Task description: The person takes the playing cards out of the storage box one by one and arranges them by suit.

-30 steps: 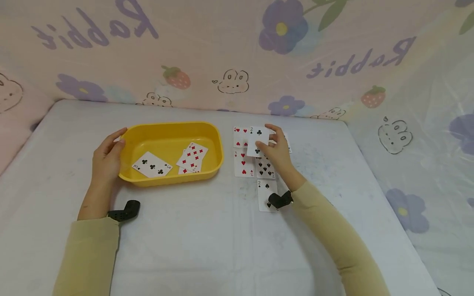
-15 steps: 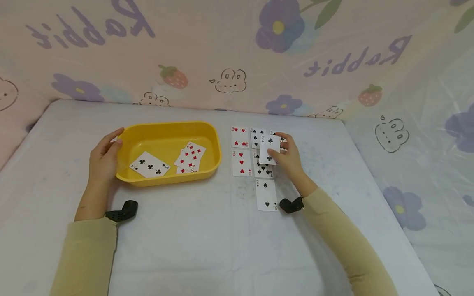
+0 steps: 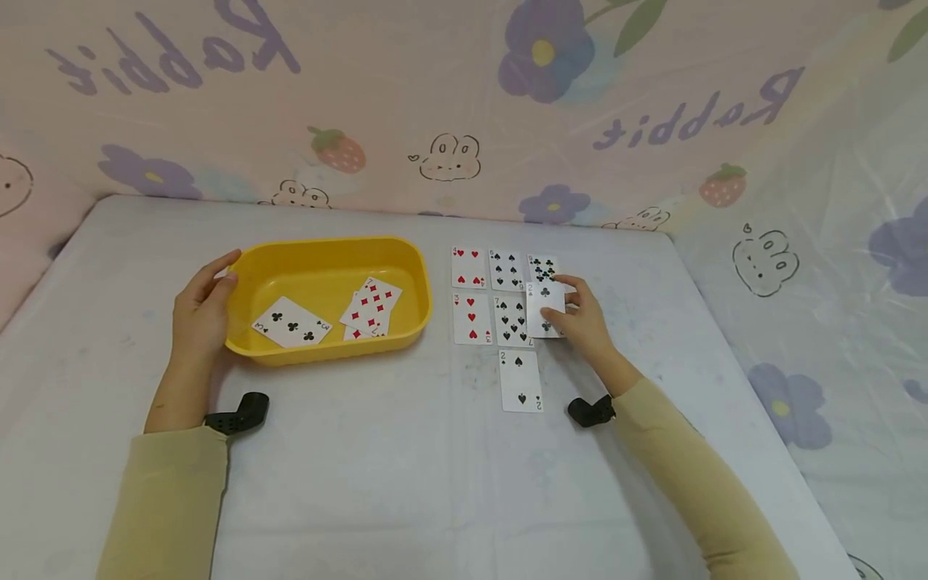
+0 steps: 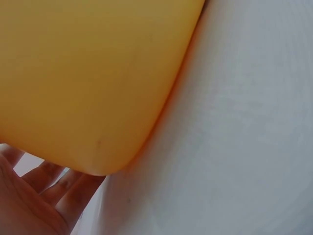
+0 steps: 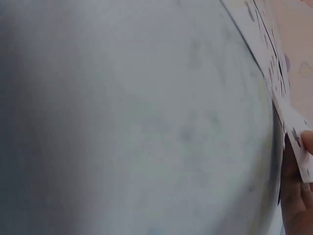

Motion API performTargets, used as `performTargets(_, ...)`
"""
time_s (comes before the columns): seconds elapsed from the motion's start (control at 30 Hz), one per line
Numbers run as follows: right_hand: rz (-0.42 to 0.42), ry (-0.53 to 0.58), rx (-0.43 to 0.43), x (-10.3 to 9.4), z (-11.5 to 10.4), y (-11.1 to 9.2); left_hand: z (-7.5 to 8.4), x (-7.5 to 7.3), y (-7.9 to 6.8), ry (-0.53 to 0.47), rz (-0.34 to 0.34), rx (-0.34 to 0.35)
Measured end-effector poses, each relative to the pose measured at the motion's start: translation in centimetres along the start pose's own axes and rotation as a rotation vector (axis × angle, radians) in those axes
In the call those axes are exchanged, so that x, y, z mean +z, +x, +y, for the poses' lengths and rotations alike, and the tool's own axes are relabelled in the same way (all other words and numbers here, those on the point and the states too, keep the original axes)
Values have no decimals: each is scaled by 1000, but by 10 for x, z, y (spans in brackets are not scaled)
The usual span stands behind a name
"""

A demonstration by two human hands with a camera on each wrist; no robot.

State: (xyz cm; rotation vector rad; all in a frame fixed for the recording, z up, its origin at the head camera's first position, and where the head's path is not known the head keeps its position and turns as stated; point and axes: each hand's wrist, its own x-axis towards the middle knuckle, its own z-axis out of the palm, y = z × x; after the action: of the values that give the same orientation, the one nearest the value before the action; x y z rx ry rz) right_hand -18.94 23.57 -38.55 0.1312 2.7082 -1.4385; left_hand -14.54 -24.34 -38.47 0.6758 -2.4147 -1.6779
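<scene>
My right hand (image 3: pixel 586 318) pinches a two of clubs playing card (image 3: pixel 538 310) by its right side, thumb on its face. The card hangs low over the table just right of the seven of spades (image 3: pixel 511 322) and below the nine of clubs (image 3: pixel 544 264), overlapping both slightly in the head view. In the right wrist view the card (image 5: pixel 298 128) shows at the right edge beneath the thumb. My left hand (image 3: pixel 200 306) grips the left end of a yellow plastic tray (image 3: pixel 319 354), its fingers (image 4: pixel 80 193) along the outer wall. Inside lie a three of clubs (image 3: pixel 292 324) and two overlapping diamond cards (image 3: pixel 373 306).
Face up on the white-covered table (image 3: pixel 362 483) are a four of hearts (image 3: pixel 468 268), six of spades (image 3: pixel 506 270), three of hearts (image 3: pixel 472 320) and, nearer me, a two of spades (image 3: pixel 520 381). A patterned curtain (image 3: pixel 391 80) stands behind the table.
My right hand has carried the two of clubs right and toward me, from over the top row to beside the seven of spades. The left hand still holds the tray.
</scene>
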Motion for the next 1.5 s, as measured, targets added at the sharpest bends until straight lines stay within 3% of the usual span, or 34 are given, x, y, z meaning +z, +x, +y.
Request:
performTargets(0.37, -34, -91, 20, -14, 10, -2, 0, -1, -1, -36, -10, 29)
performTargets(0.6, -65, -205, 23, -16, 10, -1, 0, -1, -1, -37, -6, 25)
performTargets(0.9, -30, -265, 12, -14, 10, 1, 0, 0, 0, -19, -2, 9)
performTargets(1.13, 5, -205, 13, -8, 2, -1, 0, 0, -1, -14, 0, -1)
performTargets(1.5, 57, 56, -58, 13, -18, 0, 0, 0, -1, -10, 3, 12)
